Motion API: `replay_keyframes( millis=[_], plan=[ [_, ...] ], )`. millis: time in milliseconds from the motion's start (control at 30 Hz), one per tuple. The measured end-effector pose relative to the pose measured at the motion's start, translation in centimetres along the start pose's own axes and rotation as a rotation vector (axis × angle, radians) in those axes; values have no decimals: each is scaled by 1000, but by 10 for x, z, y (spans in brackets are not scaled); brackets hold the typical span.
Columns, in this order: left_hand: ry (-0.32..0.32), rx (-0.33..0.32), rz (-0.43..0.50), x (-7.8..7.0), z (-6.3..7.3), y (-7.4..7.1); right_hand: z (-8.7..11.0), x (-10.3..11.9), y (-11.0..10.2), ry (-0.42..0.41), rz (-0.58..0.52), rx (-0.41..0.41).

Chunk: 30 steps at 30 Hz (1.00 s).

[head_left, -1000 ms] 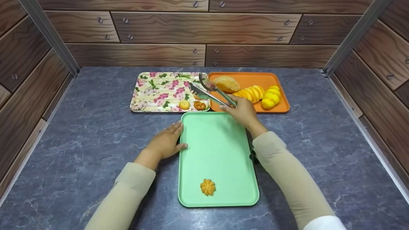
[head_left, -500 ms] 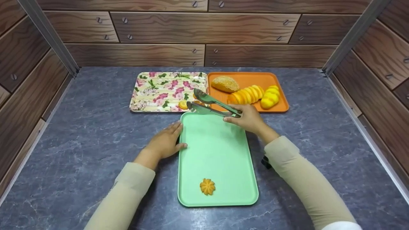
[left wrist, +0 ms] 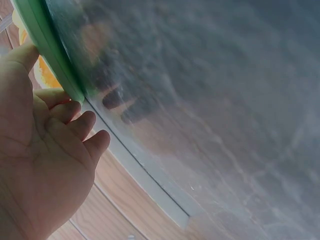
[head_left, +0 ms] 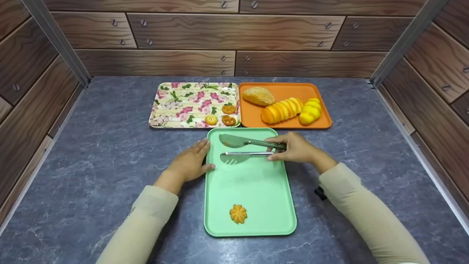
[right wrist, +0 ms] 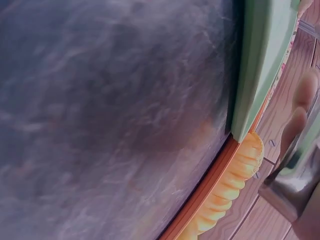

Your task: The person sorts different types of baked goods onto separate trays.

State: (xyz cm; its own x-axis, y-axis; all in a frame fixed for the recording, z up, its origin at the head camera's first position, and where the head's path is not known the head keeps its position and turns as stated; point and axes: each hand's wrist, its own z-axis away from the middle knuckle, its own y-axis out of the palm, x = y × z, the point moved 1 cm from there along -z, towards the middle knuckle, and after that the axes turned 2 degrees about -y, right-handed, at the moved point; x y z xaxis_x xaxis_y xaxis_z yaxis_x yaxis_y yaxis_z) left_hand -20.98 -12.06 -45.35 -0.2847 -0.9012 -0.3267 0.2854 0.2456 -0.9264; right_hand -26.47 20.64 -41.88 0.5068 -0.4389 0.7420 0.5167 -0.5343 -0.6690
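Note:
My right hand (head_left: 298, 148) grips a pair of metal tongs (head_left: 253, 143) near their hinged end, over the far part of a light green tray (head_left: 253, 183). The two arms of the tongs stand apart, pointing left, with nothing between them. In the right wrist view the metal end of the tongs (right wrist: 290, 190) shows beside the fingers. My left hand (head_left: 188, 161) rests at the tray's left edge, fingers extended and thumb on the rim; the left wrist view shows its palm beside the green rim (left wrist: 47, 42). A flower-shaped cookie (head_left: 238, 213) lies near the tray's close end.
Behind the green tray, a floral tray (head_left: 172, 106) holds a round cookie (head_left: 211, 119) and two pretzels (head_left: 228, 120). Beside it, an orange tray (head_left: 293, 90) bears a sesame bun (head_left: 258, 96), a sliced loaf (head_left: 282, 110) and a yellow braided bread (head_left: 310, 112). Wood-patterned walls surround the tabletop.
My right hand has drawn the tongs back from above the floral tray to over the green tray, turning them to point left. The left hand has stayed in place.

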Motion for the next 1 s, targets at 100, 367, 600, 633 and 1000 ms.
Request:
replay_keyframes(
  millis=[100, 367, 600, 633, 1000],
  plan=[
    [2, -2, 4, 0, 0, 0, 6, 12, -1, 8, -28, 51],
    [14, -8, -14, 0, -1, 0, 15, 26, 4, -28, -95, 189],
    [15, -12, -18, 1, -2, 0, 18, 10, 14, -97, -124, 293],
    [15, -11, -20, 1, -1, 0, 19, 10, 14, -102, -131, 306],
    [20, -6, -10, 0, 2, -1, 27, 12, 18, -111, -190, 387]
  ],
)
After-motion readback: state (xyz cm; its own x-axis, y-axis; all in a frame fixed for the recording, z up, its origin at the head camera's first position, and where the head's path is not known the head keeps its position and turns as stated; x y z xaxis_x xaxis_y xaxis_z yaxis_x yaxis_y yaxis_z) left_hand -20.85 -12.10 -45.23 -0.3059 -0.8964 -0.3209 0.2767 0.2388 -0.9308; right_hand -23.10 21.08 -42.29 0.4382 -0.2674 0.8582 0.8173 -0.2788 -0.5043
